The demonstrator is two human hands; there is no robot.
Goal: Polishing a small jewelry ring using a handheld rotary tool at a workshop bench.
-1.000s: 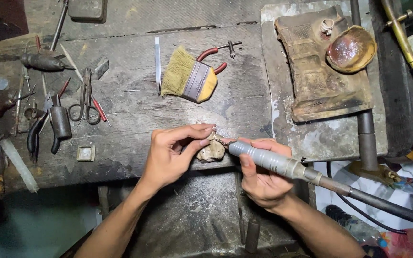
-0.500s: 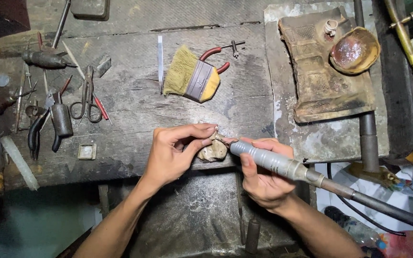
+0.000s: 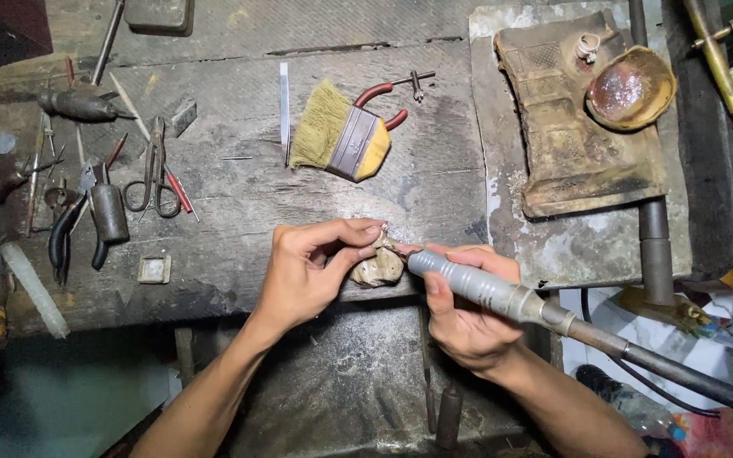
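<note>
My left hand (image 3: 311, 267) pinches a small metal piece between thumb and fingertips, resting it on a worn wooden peg (image 3: 377, 268) at the bench's front edge. My right hand (image 3: 460, 309) grips a grey rotary handpiece (image 3: 485, 291) like a pen. Its tip points left and meets the small piece at my left fingertips. A dark flexible shaft (image 3: 672, 373) runs from the handpiece down to the right. The small piece itself is mostly hidden by my fingers.
A yellow-handled brush (image 3: 341, 138) lies behind my hands on the wooden bench (image 3: 239, 212). Scissors (image 3: 156, 174), pliers (image 3: 86, 220) and other hand tools lie at the left. At the right sit a charred block (image 3: 570, 136) and a round dish (image 3: 629, 87).
Both hands hold nearly the same place; the view has shifted very slightly. The handpiece tip stays against the piece at my left fingertips.
</note>
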